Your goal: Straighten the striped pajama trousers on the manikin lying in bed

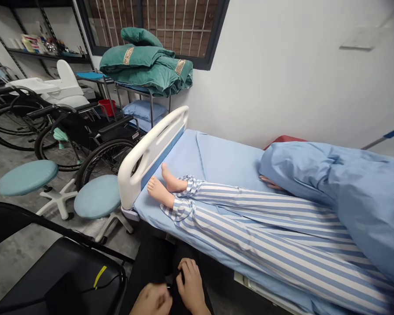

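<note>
From my remote seat, both hands sit low at the bottom edge of the head view, over a black-trousered lap (153, 262). The right hand (193, 286) is curled inward against the dark cloth, though I cannot tell whether it holds anything. The left hand (152, 299) is blurred and cut by the frame, just beside the right, so its state is unclear too. Nearest on the left is a black folding chair (62, 273). Ahead, what looks like a manikin (265, 227) lies on a blue sheet (210, 153), its bare feet near a white footboard (151, 146). For clean work, I'd want the hands higher in view — down here, small finger moves get lost.
</note>
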Demonstrator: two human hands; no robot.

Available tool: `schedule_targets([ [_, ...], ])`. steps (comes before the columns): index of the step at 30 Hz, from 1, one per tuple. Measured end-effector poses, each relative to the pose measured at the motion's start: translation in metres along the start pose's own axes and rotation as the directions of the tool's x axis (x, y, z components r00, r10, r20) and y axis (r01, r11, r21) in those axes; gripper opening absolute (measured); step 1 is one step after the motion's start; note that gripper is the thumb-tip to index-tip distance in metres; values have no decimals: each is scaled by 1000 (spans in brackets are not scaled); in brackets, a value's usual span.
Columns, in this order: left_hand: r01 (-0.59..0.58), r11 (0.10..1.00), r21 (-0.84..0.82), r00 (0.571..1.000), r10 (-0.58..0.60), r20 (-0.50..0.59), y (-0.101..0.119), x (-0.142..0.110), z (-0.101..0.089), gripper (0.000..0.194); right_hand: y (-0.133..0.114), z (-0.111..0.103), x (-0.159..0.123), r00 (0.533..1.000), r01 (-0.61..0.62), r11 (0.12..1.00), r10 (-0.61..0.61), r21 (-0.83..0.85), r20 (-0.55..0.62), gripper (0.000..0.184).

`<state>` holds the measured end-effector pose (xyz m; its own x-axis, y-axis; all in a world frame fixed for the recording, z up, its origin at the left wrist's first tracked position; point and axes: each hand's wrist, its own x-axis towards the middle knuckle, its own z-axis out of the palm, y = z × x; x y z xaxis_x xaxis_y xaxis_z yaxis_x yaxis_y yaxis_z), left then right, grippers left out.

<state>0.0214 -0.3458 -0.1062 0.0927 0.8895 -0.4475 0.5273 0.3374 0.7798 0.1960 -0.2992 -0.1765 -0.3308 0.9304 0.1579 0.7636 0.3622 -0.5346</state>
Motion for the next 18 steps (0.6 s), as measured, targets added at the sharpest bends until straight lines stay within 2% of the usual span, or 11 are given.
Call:
schedule_targets([
  [2, -143, 987, -72, 979, 131, -153, 35, 35, 0, 35, 3, -3, -2, 1000, 1, 1000, -1, 6, -6, 19],
  [3, -167, 977, -135, 962, 131, -240, 49, 54, -4, 35, 4, -4, -4, 1000, -1, 1000, 1, 8, -12, 19],
  [5, -164, 955, -248, 908, 48, -417, 70, 92, -14, 41, 8, -7, -7, 999, -13, 1000, 13, 8, -36, 20],
  [7, -152, 932, -330, 861, -39, -507, 81, 126, -22, 52, 13, -9, -11, 998, -22, 1000, 22, 8, -64, 19],
  [10, -140, 883, -448, 842, -132, -524, 87, 164, -23, 53, 20, -13, -17, 994, -26, 1000, 26, 9, -109, 20],
  [12, -138, 850, -509, 863, -149, -482, 90, 175, -17, 46, 24, -15, -20, 989, -28, 1000, 29, 9, -144, 21],
  [15, -128, 831, -541, 910, -119, -398, 98, 172, -9, 41, 28, -16, -21, 983, -28, 1000, 30, 11, -180, 23],
  [18, -154, 844, -513, 920, -66, -385, 104, 156, -14, 40, 30, -15, -22, 976, -25, 1000, 27, 13, -214, 24],
])
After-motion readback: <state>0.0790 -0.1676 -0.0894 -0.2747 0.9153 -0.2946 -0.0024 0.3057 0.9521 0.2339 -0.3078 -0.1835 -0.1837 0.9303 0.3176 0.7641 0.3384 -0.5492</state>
